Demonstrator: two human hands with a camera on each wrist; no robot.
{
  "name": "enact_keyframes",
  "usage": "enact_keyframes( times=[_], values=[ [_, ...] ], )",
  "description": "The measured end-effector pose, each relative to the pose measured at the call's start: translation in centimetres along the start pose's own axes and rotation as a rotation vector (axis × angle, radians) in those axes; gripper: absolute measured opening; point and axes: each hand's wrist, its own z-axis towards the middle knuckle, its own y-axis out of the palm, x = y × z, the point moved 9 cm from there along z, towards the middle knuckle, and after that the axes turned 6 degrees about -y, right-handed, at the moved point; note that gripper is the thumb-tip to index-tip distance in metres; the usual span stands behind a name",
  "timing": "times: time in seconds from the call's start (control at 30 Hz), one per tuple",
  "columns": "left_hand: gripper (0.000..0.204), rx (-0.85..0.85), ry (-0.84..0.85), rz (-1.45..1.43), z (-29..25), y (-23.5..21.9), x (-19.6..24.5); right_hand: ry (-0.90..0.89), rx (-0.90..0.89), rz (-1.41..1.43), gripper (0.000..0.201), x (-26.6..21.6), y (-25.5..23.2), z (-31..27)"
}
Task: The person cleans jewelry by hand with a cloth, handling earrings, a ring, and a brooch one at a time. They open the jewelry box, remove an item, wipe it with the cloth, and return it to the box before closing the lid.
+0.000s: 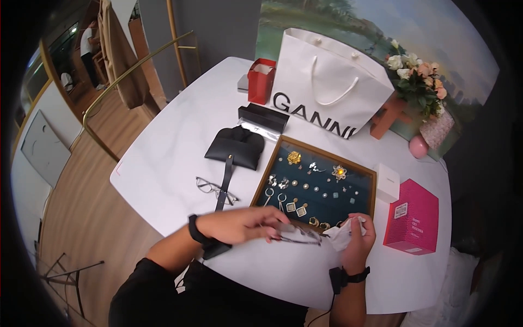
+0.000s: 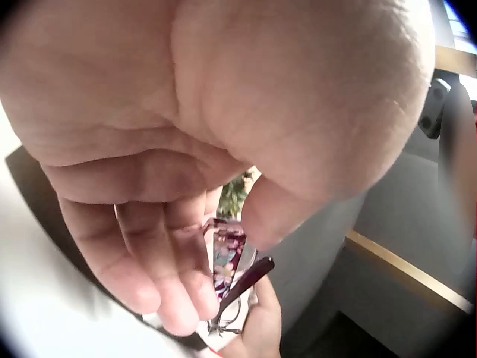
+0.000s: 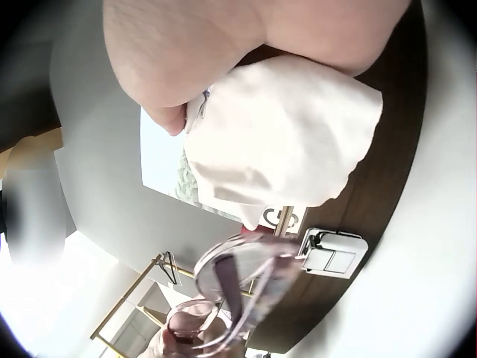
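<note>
Between thumb and fingers, my left hand [image 1: 234, 224] pinches a pair of eyeglasses [image 1: 303, 236], held at one side over the near edge of the jewellery case. In the left wrist view the dark reddish frame of the eyeglasses [image 2: 242, 281] shows just past the fingertips. A crumpled white cloth [image 1: 342, 233] is gripped in my right hand [image 1: 362, 243], close to the far end of the eyeglasses. The right wrist view shows the cloth [image 3: 279, 134] hanging from the fingers, with the eyeglasses apart from it and slightly blurred.
A wood-framed jewellery case [image 1: 318, 146] with earrings and brooches lies ahead. Left of it are a second pair of glasses [image 1: 217, 189] and a black pouch [image 1: 235, 147]. A white shopping bag [image 1: 332, 82] stands behind; a pink box [image 1: 415, 218] and small white box [image 1: 388, 182] sit right.
</note>
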Motion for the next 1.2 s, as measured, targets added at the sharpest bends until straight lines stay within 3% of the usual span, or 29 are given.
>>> enact_keyframes(
  times=[0.1, 0.2, 0.3, 0.4, 0.5, 0.6, 0.7, 0.8, 0.93, 1.03, 1.2],
  values=[
    [0.038, 0.198, 0.019, -0.056, -5.2, -3.6, 0.1, 0.009, -0.011, -0.035, 0.014, -0.2, 0.4, -0.1],
    [0.037, 0.321, -0.056, -0.103, -10.0, -7.0, -2.7, 0.005, -0.040, -0.086, 0.013, -0.1, 0.6, -0.3],
    [0.037, 0.402, -0.150, -0.122, -13.1, -9.5, -6.5, -0.021, -0.075, -0.128, 0.012, 0.3, 0.7, -0.3],
    [0.037, 0.515, -0.206, -0.121, -14.4, -10.9, -7.3, -0.040, -0.098, -0.152, 0.012, -0.3, 1.2, -0.3],
    [0.038, 0.607, -0.246, 0.202, -14.7, -12.1, -7.0, -0.061, -0.112, -0.170, 0.011, -0.5, 1.4, -0.4],
    [0.042, 0.716, -0.388, 0.547, -14.2, -11.4, -3.7, -0.055, -0.116, -0.162, 0.011, -0.2, 1.3, -0.2],
    [0.037, 0.800, -0.302, 0.566, -14.3, -11.0, -2.8, -0.062, -0.123, -0.174, 0.011, -0.3, 1.3, -0.3],
    [0.032, 0.856, -0.352, 0.686, -14.6, -10.8, -1.5, -0.069, -0.130, -0.180, 0.010, -0.6, 1.6, -0.3],
    [0.040, 0.990, -0.317, 0.756, -15.6, -14.0, -2.2, -0.070, -0.134, -0.189, 0.010, -0.7, 1.6, -0.2],
    [0.044, 0.987, -0.135, 0.813, -14.6, -14.3, -1.1, -0.060, -0.136, -0.156, 0.011, -0.4, 1.6, -0.2],
    [0.048, 0.807, -0.164, 0.827, -13.1, -16.9, -4.1, -0.071, -0.141, -0.170, 0.011, -0.7, 1.5, 0.0]
  ],
)
